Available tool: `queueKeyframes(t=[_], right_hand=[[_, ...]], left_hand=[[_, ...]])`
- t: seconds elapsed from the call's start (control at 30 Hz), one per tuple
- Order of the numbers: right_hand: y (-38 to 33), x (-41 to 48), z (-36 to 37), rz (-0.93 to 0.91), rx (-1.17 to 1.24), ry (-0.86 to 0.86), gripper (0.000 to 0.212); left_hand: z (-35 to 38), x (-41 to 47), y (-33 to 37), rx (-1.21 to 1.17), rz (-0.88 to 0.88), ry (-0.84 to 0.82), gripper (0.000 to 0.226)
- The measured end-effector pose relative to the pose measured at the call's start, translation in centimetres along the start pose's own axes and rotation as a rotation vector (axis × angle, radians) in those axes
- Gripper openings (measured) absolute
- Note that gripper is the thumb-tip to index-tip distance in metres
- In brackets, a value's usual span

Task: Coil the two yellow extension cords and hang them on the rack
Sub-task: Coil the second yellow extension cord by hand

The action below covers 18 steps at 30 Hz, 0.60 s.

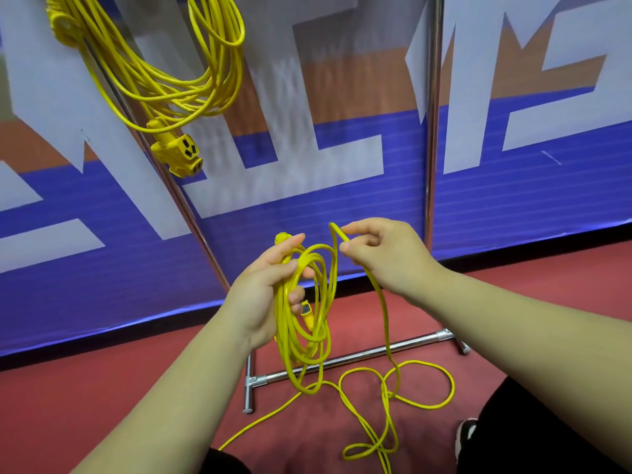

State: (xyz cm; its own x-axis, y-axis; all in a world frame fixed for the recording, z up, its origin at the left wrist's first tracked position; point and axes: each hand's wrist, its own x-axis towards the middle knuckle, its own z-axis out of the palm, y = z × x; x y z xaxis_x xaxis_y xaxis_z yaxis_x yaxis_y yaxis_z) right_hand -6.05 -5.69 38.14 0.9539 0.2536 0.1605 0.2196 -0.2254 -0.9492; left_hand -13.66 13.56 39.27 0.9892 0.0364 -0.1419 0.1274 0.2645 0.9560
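Floor (102, 405): red, matte, running under both hands to a banner (513, 200) of blue, white and orange blocks beyond them.
Rack (359, 357): chrome tubing; base bar on the floor below the hands, one upright behind the left hand, another just beyond the right hand.
Hung cord (160, 83): yellow, bundled in loops high above and left of the left hand, by the left upright; its socket (181, 153) dangles at the bottom of the loops.
Second cord (301, 336): yellow, part coiled; the coil hangs from the left hand, its plug (306, 311) just beside the curled fingers; the loose rest drops from the right hand and lies in loops on the floor below it.
Left hand (263, 289): palm turned inward, fingers and thumb curled round the top of the coil.
Right hand (383, 254): level with the left, apart from it; thumb and forefinger pinch one strand where it bends over; other fingers loosely curled.
Shoe (465, 436): dark and white, on the floor below the right forearm.
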Motion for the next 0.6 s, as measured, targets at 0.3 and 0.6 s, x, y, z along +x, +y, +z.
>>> queueKeyframes(t=[0.3,0.6], right_hand=[[-0.6,-1.2,2.0,-0.184,-0.061,-0.14,0.032],[-1.1,-2.5,3.1,-0.399,-0.275,-0.283,0.029]], left_hand=[[1.2,0.4,-0.4,-0.156,-0.012,0.063,0.036],[1.2,1.3,-0.8,-0.208,0.039,0.231,0.037]])
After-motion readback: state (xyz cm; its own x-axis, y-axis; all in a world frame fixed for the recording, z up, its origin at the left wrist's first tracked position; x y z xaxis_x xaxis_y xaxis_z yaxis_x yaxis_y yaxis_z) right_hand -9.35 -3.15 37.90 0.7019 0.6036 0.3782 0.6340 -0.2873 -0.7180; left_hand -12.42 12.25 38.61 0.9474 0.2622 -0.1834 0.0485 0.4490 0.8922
